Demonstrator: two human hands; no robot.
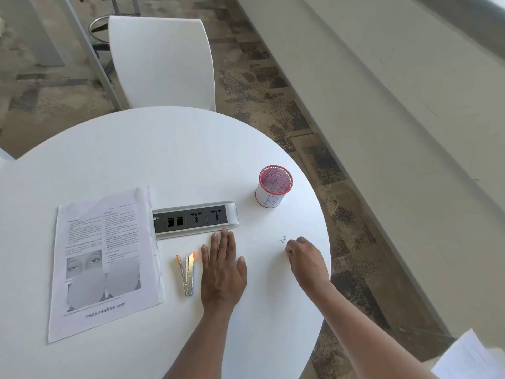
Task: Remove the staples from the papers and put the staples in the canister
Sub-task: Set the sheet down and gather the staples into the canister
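Observation:
Printed papers (106, 265) lie flat at the left of the round white table (136, 149). A metal staple remover (187, 272) with orange tips rests beside them. My left hand (222, 272) lies flat and open on the table just right of the remover. A small bent staple (283, 239) lies on the table at the right. My right hand (306, 259) sits just beside it with fingers curled; whether it pinches anything I cannot tell. The red mesh canister (274, 186), wrapped in white paper marked "B", stands upright beyond the staple.
A grey power socket strip (195, 218) is set in the table's middle, just past my left fingertips. A white chair (161, 61) stands behind the table. More white paper (472, 356) shows at the bottom right, off the table. The table edge curves close to my right hand.

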